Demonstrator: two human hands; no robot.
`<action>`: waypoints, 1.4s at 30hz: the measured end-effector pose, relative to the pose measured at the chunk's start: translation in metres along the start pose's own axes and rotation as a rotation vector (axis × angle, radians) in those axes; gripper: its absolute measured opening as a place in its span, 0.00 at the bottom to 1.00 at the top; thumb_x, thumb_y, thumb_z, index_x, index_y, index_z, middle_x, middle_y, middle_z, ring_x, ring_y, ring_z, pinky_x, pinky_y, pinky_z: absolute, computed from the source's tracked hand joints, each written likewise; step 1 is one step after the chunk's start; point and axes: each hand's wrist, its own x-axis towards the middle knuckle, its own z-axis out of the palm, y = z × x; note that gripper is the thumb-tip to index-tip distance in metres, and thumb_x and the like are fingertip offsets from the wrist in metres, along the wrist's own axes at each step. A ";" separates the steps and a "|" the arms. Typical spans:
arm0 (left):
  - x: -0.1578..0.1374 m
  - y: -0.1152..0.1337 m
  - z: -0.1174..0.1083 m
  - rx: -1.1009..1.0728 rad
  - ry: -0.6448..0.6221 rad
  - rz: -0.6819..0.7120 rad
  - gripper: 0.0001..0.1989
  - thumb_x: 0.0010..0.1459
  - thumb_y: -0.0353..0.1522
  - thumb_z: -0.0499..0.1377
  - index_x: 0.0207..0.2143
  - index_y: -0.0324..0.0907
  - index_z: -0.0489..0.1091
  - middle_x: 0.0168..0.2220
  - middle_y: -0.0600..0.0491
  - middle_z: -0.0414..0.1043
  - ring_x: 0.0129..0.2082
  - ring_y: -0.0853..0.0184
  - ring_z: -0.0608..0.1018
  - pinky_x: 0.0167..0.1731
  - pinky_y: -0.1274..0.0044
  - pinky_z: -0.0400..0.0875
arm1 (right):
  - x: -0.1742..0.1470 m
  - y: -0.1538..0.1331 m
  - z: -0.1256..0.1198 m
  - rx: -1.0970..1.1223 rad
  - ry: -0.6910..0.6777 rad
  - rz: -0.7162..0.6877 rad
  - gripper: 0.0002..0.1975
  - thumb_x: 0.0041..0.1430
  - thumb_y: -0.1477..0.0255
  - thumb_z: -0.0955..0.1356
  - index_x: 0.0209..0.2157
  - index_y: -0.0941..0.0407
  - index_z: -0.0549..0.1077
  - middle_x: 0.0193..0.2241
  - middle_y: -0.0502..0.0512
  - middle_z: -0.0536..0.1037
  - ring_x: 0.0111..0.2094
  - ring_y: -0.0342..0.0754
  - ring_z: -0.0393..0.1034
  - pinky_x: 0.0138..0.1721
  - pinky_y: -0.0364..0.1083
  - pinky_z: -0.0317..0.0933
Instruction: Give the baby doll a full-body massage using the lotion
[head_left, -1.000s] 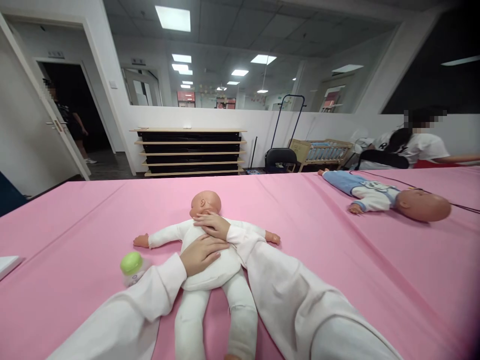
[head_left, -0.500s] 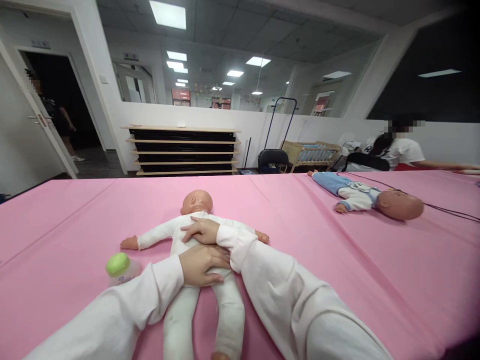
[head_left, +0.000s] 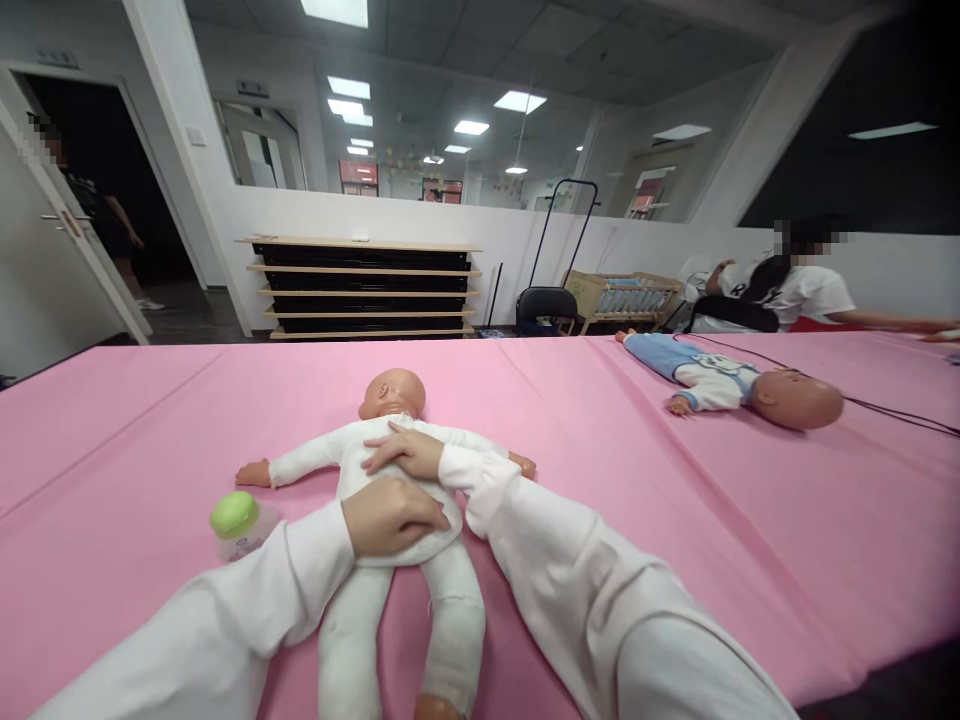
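A baby doll (head_left: pixel 442 592) in a white cloth body lies stretched out on the pink table cover (head_left: pixel 600 440), its head turned to the left and its arms spread. My right hand (head_left: pixel 405 452) rests flat on the doll's upper torso with the fingers apart. Lower down, my left hand (head_left: pixel 391 515) presses on the doll's lower torso, its fingers curled into a loose fist with no object visible in them. Left of the doll, a small bottle with a green cap (head_left: pixel 235 514) stands partly behind my left sleeve.
A second doll (head_left: pixel 709 378) in blue and white clothes lies at the right, near black cables (head_left: pixel 900 413). Behind the table are stacked boards (head_left: pixel 364 290), a black chair (head_left: pixel 546 308) and a wooden crib (head_left: pixel 626 298). One person sits at right; another stands by the door.
My left hand's fingers, flat and stretched out before, are now curled in, and the hand has drawn slightly left. My right hand stays on the doll. The view has tilted down a little.
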 end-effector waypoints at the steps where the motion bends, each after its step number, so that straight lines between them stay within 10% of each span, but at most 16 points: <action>1: 0.004 -0.009 -0.003 -0.035 0.016 -0.038 0.14 0.56 0.26 0.50 0.40 0.43 0.72 0.38 0.56 0.75 0.40 0.71 0.75 0.43 0.79 0.68 | 0.010 0.004 -0.004 -0.038 -0.009 0.001 0.23 0.51 0.88 0.55 0.40 0.57 0.73 0.47 0.52 0.71 0.57 0.41 0.52 0.61 0.53 0.28; 6: -0.030 -0.040 0.018 0.067 0.321 -0.411 0.16 0.60 0.34 0.46 0.44 0.42 0.70 0.47 0.52 0.70 0.50 0.64 0.69 0.53 0.67 0.59 | -0.004 0.020 0.020 -0.182 0.279 0.185 0.23 0.54 0.83 0.56 0.48 0.55 0.68 0.55 0.52 0.61 0.60 0.44 0.47 0.60 0.55 0.33; 10: -0.069 -0.006 0.021 0.214 0.416 -0.687 0.21 0.60 0.36 0.42 0.52 0.42 0.64 0.55 0.50 0.61 0.56 0.60 0.62 0.51 0.65 0.60 | -0.066 0.002 0.040 -0.278 0.448 0.553 0.22 0.58 0.74 0.57 0.55 0.57 0.60 0.57 0.57 0.58 0.59 0.50 0.50 0.58 0.58 0.42; 14: -0.046 0.024 -0.016 0.185 0.452 -0.959 0.22 0.61 0.41 0.41 0.40 0.44 0.72 0.31 0.52 0.75 0.33 0.63 0.77 0.37 0.70 0.70 | -0.071 -0.025 0.018 -0.340 0.440 0.807 0.19 0.59 0.68 0.56 0.49 0.58 0.67 0.46 0.59 0.72 0.49 0.50 0.64 0.53 0.51 0.53; 17: -0.011 -0.006 -0.031 0.350 0.686 -0.892 0.22 0.60 0.37 0.44 0.54 0.38 0.59 0.52 0.48 0.65 0.52 0.63 0.67 0.51 0.71 0.61 | -0.033 -0.024 0.009 -0.424 0.538 0.786 0.27 0.60 0.65 0.56 0.58 0.63 0.55 0.57 0.61 0.58 0.58 0.50 0.51 0.58 0.51 0.44; 20: -0.006 -0.059 -0.015 0.434 0.567 -1.044 0.30 0.60 0.39 0.44 0.60 0.31 0.46 0.61 0.42 0.47 0.60 0.58 0.52 0.56 0.65 0.51 | -0.006 0.001 0.023 -0.366 0.514 0.929 0.35 0.60 0.59 0.55 0.60 0.69 0.44 0.61 0.64 0.44 0.62 0.51 0.38 0.60 0.54 0.34; 23: -0.035 -0.096 0.004 0.372 0.321 -1.138 0.29 0.61 0.42 0.41 0.59 0.34 0.50 0.59 0.45 0.53 0.59 0.58 0.55 0.57 0.64 0.49 | -0.017 0.030 0.034 -0.360 0.434 1.037 0.35 0.60 0.55 0.52 0.59 0.67 0.50 0.60 0.64 0.49 0.61 0.51 0.40 0.60 0.54 0.32; 28: -0.076 -0.102 0.006 0.611 0.431 -1.357 0.26 0.60 0.42 0.40 0.55 0.38 0.59 0.60 0.48 0.52 0.62 0.52 0.43 0.56 0.53 0.33 | -0.063 0.050 0.021 -0.619 0.498 1.146 0.31 0.60 0.56 0.54 0.55 0.64 0.59 0.59 0.65 0.52 0.61 0.58 0.35 0.58 0.61 0.23; 34: -0.077 -0.099 0.005 0.626 0.346 -1.096 0.25 0.61 0.39 0.40 0.59 0.43 0.52 0.59 0.50 0.53 0.61 0.59 0.51 0.56 0.56 0.39 | -0.065 0.045 0.036 -0.585 0.402 0.831 0.25 0.62 0.63 0.54 0.59 0.52 0.51 0.60 0.56 0.50 0.61 0.53 0.43 0.58 0.61 0.31; 39: -0.087 -0.090 0.002 0.668 0.565 -1.281 0.25 0.60 0.38 0.41 0.56 0.36 0.58 0.60 0.42 0.49 0.61 0.52 0.46 0.55 0.52 0.39 | -0.093 0.043 0.024 -0.629 0.492 1.045 0.23 0.60 0.66 0.57 0.56 0.57 0.59 0.59 0.61 0.53 0.60 0.57 0.45 0.58 0.63 0.31; 42: -0.090 -0.059 0.007 0.613 0.673 -0.910 0.25 0.60 0.35 0.38 0.57 0.34 0.54 0.61 0.42 0.47 0.62 0.60 0.47 0.57 0.61 0.45 | -0.114 0.025 0.020 -0.660 0.582 0.954 0.23 0.60 0.68 0.55 0.56 0.60 0.58 0.60 0.65 0.48 0.60 0.56 0.45 0.58 0.61 0.33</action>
